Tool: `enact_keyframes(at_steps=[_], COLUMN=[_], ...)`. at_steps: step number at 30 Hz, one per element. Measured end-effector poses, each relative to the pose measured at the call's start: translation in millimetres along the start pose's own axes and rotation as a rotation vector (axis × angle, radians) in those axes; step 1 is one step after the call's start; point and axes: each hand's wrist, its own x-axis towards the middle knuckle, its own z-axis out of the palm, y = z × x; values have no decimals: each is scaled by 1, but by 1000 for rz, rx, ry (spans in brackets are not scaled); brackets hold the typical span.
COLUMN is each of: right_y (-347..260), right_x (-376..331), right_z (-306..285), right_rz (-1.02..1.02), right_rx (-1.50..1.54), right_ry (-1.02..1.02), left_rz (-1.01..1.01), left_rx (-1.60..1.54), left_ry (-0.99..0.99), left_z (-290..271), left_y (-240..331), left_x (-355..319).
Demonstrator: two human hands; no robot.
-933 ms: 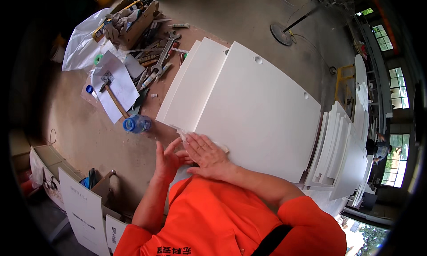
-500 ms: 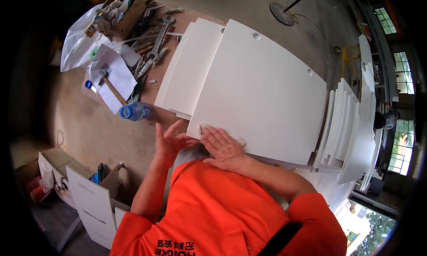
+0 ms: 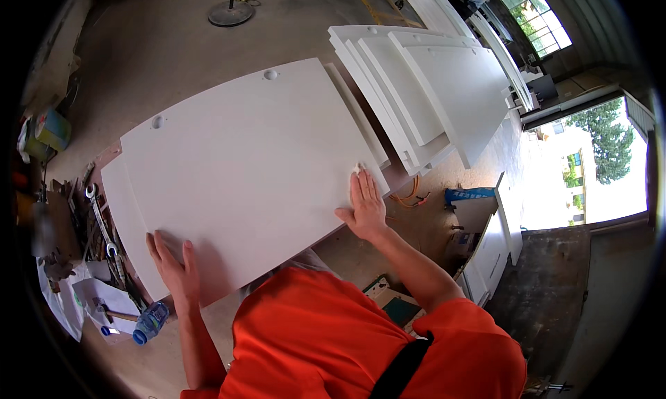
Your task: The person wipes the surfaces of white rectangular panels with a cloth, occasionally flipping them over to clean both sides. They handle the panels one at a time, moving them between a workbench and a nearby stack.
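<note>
A large white panel point(image 3: 243, 156) with two round recesses along its far edge lies before me on a stack of similar boards. My right hand point(image 3: 364, 208) is at the panel's right end, its fingers stretched out and pressing a crumpled white cloth point(image 3: 358, 169) against the surface. Only a bit of the cloth shows past the fingertips; the rest is hidden under the hand. At the panel's near left part, my left hand point(image 3: 175, 271) rests with fingers apart, holding nothing.
Another stack of white panels point(image 3: 444, 94) stands to the right. Left of the panel are a wrench point(image 3: 102, 219), a hammer point(image 3: 119, 315) on paper and a plastic bottle point(image 3: 150, 323). An orange hose point(image 3: 409, 199) lies beyond the right corner. A round stand base point(image 3: 231, 14) is on the floor behind.
My right hand has carried the cloth from the panel's near left corner to its right end. My left hand has come onto the panel. The view has turned to the right.
</note>
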Motion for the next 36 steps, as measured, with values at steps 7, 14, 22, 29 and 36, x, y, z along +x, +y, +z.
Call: enact_keyframes(at_steps=[7, 14, 22, 29, 36], right_y=[-32, 37, -4, -299, -239], right_x=[2, 194, 377, 338, 349], right_z=[-2, 20, 47, 41, 49], right_rz=[109, 195, 192, -541, -546], right_rx=[65, 39, 63, 275, 226], right_ry=[-91, -206, -127, -231, -243], left_rz=[79, 45, 45, 31, 18], left_rx=[136, 82, 78, 65, 79], left_ry=[10, -2, 55, 73, 93], left_z=[10, 7, 11, 10, 12], left_y=[-10, 1, -11, -7, -9], left_x=[-2, 1, -3, 4, -4])
